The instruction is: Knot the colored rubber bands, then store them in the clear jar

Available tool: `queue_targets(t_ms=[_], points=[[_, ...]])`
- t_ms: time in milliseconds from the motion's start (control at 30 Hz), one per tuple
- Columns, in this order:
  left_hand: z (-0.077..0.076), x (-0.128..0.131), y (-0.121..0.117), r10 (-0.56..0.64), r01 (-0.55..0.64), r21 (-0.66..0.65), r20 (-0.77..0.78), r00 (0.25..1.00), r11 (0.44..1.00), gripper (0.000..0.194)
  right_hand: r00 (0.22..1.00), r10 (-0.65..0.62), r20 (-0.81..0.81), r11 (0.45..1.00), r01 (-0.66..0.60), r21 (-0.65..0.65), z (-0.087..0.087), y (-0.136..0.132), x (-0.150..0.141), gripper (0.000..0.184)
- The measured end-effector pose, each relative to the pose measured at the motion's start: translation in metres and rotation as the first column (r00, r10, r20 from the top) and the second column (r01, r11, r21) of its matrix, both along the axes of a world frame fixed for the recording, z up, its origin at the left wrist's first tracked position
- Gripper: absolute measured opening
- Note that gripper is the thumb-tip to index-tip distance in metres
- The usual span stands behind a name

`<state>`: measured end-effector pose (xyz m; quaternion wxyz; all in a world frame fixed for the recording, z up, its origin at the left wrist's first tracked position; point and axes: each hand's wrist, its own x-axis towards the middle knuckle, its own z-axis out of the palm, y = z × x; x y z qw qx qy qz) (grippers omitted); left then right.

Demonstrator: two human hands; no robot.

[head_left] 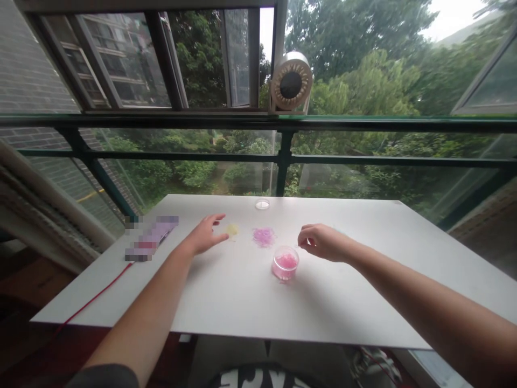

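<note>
Just left of a small yellow pile [231,230] is my left hand [208,235], its fingers and thumb spread apart with nothing between them. My right hand [319,242] is closed in a pinch low over the table, right of a round clear container [285,264]. What its fingertips hold, if anything, is too small to make out. Pink bits fill the lower part of the container, and a few lie by its base. Between my hands a loose pile of thin purple pieces [264,236] lies on the white table [242,302].
A round clear lid [262,204] lies near the table's far edge. On the left is a blurred purple device [151,240] with a red cable [99,293] running off the table. Behind the table stands a green railing [363,125], with a small round fan [291,82] above it.
</note>
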<state>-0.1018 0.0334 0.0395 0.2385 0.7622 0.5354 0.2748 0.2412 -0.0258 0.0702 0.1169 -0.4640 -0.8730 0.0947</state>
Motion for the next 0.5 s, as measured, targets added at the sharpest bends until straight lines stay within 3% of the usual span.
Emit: queue_targets(t_ms=[100,233,400,500], points=[[0.005,-0.010,0.012,-0.039,0.047,0.036,-0.196,0.980,0.998,0.066,0.993,0.108,0.050,0.994,-0.108,-0.007,0.013,-0.001,-0.024,0.020],[0.007,-0.005,0.021,-0.129,0.136,0.000,-0.303,0.944,0.991,0.071,0.979,0.138,0.153,0.990,-0.139,-0.001,0.018,-0.003,-0.039,0.021],[0.010,-0.005,0.031,-0.191,0.156,-0.117,-0.413,0.891,0.981,0.084,0.995,-0.057,0.081,0.998,0.054,0.034,0.023,-0.034,-0.028,0.024],[0.010,-0.010,0.037,-0.208,0.135,-0.182,-0.481,0.851,0.974,0.097,0.979,-0.169,0.111,0.979,0.180,-0.096,0.006,-0.065,-0.023,0.028]])
